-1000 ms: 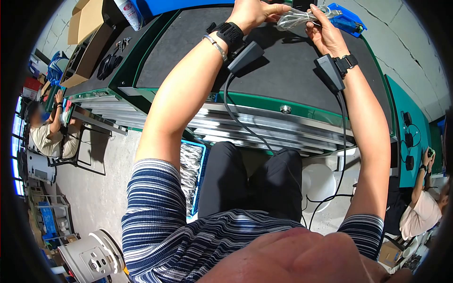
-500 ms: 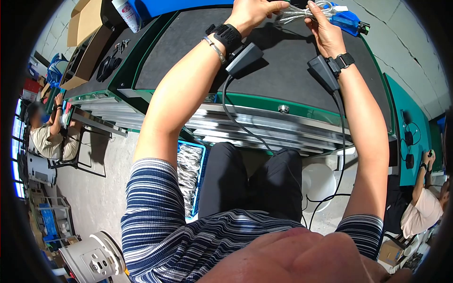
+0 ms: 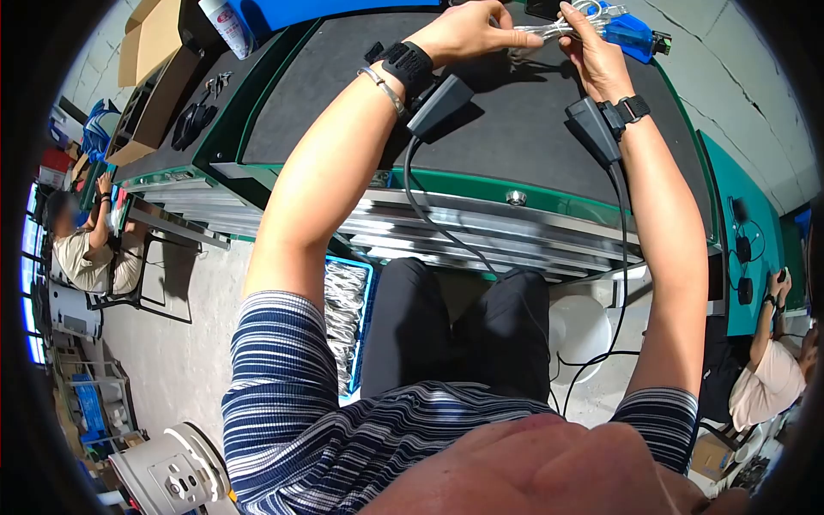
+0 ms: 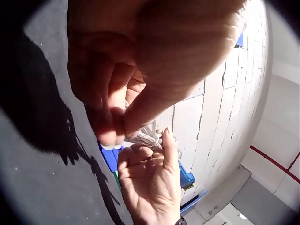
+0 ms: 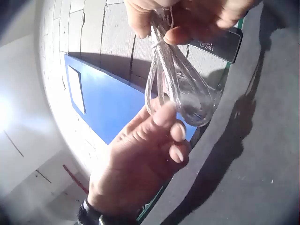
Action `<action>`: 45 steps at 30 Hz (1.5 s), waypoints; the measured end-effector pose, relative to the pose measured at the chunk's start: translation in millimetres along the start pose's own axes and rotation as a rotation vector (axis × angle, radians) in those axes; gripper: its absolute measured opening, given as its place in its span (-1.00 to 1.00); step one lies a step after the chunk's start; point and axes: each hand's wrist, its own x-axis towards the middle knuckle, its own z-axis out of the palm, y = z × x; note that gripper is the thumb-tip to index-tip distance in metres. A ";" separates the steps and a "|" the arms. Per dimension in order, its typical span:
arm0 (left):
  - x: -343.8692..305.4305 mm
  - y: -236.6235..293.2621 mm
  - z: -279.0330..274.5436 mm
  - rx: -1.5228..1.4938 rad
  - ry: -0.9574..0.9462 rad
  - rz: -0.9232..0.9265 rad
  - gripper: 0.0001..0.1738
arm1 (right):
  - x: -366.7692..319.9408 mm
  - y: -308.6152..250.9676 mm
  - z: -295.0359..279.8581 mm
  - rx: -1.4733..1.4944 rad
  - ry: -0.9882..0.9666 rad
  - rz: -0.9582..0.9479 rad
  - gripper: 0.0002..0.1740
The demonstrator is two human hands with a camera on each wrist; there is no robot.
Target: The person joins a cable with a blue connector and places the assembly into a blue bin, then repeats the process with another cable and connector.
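Note:
A coiled clear-jacketed cable [image 5: 166, 61], bound near its middle by a thin tie, is stretched between both hands above the dark work mat. My right hand [image 3: 598, 67] pinches the bundle near the tie, between thumb and fingers. At the loop end, my left hand [image 3: 472, 33] holds the strands with thumb and fingertips; in the left wrist view, this hand [image 4: 154, 51] hides part of the bundle. Beyond the right hand juts a blue translucent connector housing [image 3: 631, 39] with a dark end, also visible in the left wrist view.
A dark device with lit digits [image 5: 220, 45] lies behind the hands. Left on the bench are a spray can [image 3: 227, 27], keys and an open carton [image 3: 153, 39]. Below, a blue crate [image 3: 371, 296] contains several bundled cables. Black leads run down from both wrist cameras.
My left hand has shifted right and slightly down along the cable, closer to the right hand. The blue housing has swung and now sticks out further right past the right hand.

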 end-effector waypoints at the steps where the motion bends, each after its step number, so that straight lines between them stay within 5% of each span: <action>1: -1.4 4.0 -0.7 0.217 0.112 -0.004 -0.54 | -1.7 -1.8 2.5 -0.014 -0.008 -0.007 -0.85; 8: -2.6 -0.3 -1.2 -0.105 -0.162 0.125 -0.52 | -13.9 -9.5 10.7 -0.203 -0.106 0.047 -0.80; 19: 2.9 -15.1 -10.2 -0.300 -0.228 0.123 -0.78 | -11.8 -10.7 13.2 -0.128 -0.137 -0.041 -0.76; 25: -3.1 -3.8 -13.9 -0.050 -0.252 0.152 -0.84 | -15.8 -9.2 11.9 -0.216 -0.167 0.063 -0.68; 29: -8.3 7.4 -12.3 0.113 -0.177 0.069 -0.71 | -15.1 -10.0 9.6 -0.208 -0.220 0.124 -0.69; 38: -8.2 6.8 -5.9 0.146 -0.108 0.144 -0.67 | -13.0 -7.1 9.3 -0.115 -0.235 0.160 -0.77; 45: -3.9 -9.0 -17.4 -0.517 -0.487 -0.025 -0.90 | -13.4 -7.8 14.2 0.046 -0.358 0.154 -0.82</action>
